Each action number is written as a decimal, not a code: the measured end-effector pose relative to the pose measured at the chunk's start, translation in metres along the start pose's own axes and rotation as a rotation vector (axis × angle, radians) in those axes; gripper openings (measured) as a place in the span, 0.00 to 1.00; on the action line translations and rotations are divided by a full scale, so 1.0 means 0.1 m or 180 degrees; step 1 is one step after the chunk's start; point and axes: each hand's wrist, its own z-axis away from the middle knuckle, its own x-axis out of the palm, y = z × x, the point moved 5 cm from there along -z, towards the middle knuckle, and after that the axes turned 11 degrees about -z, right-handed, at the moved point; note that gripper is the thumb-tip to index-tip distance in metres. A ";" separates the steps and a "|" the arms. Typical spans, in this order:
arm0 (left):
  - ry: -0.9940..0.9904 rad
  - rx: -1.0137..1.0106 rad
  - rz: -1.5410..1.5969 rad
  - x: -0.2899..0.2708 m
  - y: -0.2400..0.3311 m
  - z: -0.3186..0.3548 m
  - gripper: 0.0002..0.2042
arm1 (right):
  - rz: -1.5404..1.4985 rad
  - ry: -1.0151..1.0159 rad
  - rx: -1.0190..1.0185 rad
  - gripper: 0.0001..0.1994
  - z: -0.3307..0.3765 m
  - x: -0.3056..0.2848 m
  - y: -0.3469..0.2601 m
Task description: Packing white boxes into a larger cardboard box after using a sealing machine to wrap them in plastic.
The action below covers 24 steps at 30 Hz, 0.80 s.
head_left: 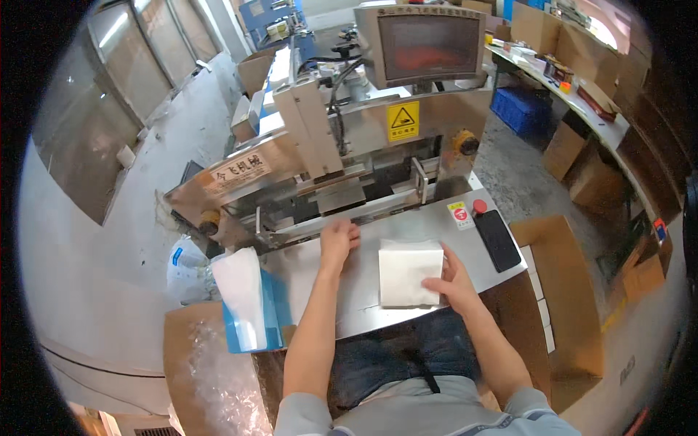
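A white square pack (409, 276), like folded napkins, lies at the middle right of the metal worktop (356, 299). Thin clear film shows along its far edge. My right hand (452, 282) grips its right side, thumb on top and fingers along the edge. Left of the pack, my left hand (339, 244) is curled near the front edge of the machine's slot. The palm side is hidden, so I cannot make out whether anything is in it. Just beyond that hand, the machine's metal plate (342, 196) sits under an upright housing (307, 131).
A blue box (275, 309) with white sheets stands at the worktop's left end. Clear plastic bags (222, 378) fill a carton below it. At right are a red button (480, 207), a black phone (499, 241) and a carton (567, 291) holding white packs. A screen (430, 47) stands behind.
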 end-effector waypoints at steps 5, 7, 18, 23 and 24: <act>-0.0084 0.1886 -0.3832 0.51 0.22 -0.07 0.19 | 0.0114 0.0067 0.0033 0.53 0.29 -0.25 -0.25; -0.0527 0.1333 -0.4185 0.45 0.09 -0.34 0.21 | 0.0061 -0.0003 0.0061 0.52 0.29 -0.21 -0.24; -0.0293 0.1499 -0.1430 -0.25 0.61 0.50 0.21 | -0.0150 0.0032 -0.0004 0.47 0.29 -0.30 -0.19; -0.0206 0.0916 -0.2786 -0.70 0.64 0.62 0.23 | -0.0015 -0.0012 0.0029 0.48 0.20 -0.40 -0.13; -0.0155 0.0822 -0.3448 -0.66 0.60 0.58 0.23 | 0.0004 0.0009 0.0037 0.47 0.22 -0.38 -0.14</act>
